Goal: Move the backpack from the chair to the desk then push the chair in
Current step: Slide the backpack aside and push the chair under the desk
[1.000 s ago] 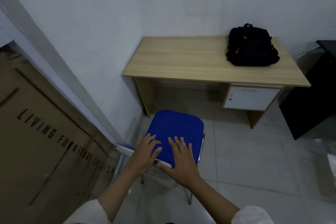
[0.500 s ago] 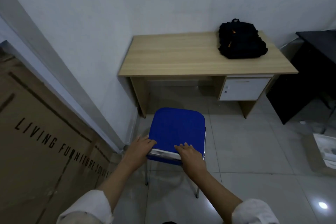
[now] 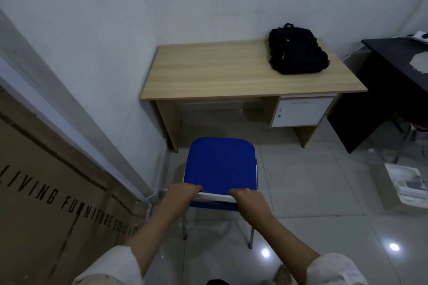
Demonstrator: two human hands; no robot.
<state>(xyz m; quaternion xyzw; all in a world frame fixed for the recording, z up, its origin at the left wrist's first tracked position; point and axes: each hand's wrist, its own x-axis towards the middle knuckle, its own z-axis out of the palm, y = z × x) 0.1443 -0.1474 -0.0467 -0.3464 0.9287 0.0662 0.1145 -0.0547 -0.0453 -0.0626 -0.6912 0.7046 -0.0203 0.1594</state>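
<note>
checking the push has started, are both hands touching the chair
Touching. The head view shows the left hand and the right hand curled over the top edge of the blue chair backrest, no gap visible.

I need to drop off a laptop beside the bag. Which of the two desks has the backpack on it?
The light wooden desk against the wall, straight ahead of the blue chair. The backpack lies at its right end. The black desk stands further right.

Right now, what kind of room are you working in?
Probably a small office or study room being set up: a desk with a drawer in the corner, a chair, and a furniture carton.
</note>
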